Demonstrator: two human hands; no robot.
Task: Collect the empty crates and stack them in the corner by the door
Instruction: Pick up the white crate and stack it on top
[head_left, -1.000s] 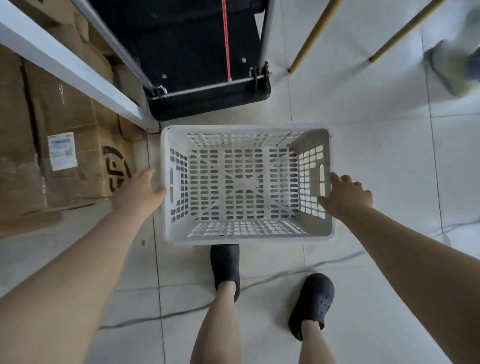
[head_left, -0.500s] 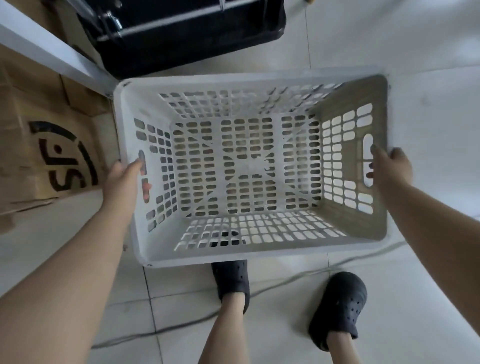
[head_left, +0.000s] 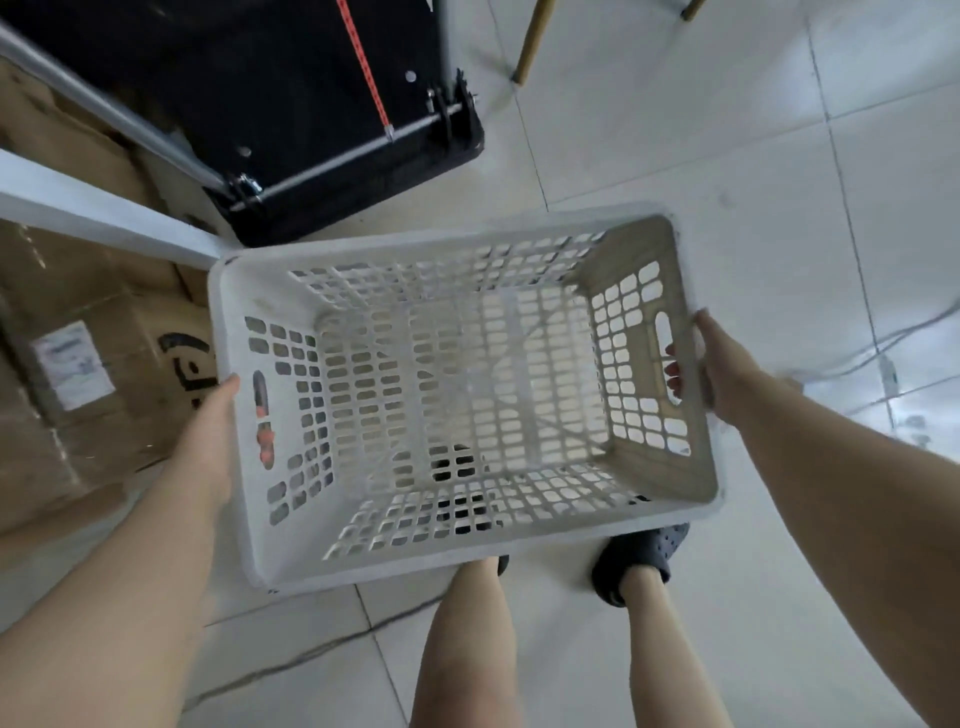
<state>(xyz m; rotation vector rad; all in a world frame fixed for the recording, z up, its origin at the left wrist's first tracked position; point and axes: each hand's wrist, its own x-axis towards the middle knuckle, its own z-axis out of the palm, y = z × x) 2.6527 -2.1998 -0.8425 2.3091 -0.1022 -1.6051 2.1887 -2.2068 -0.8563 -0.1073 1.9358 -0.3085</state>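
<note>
An empty white plastic crate (head_left: 395, 558) with slotted walls and floor hangs above the tiled floor, tilted slightly, its open top facing me. My left hand (head_left: 210, 421) grips its left end, fingertips showing through the handle slot. My right hand (head_left: 719, 366) grips the right end the same way, fingers through that handle slot. Nothing lies inside the crate. My feet in dark clogs (head_left: 636, 564) show below and through it.
A black cart base (head_left: 311, 104) with metal rods stands just beyond the crate. Cardboard boxes (head_left: 78, 364) sit at the left under a white shelf rail (head_left: 104, 218). Wooden legs (head_left: 530, 47) stand at the far top. Pale floor tiles (head_left: 727, 156) spread to the right.
Both hands went from reaching beside the crate to gripping its end handles. The crate has come up off the floor and closer to me, swinging slightly right.
</note>
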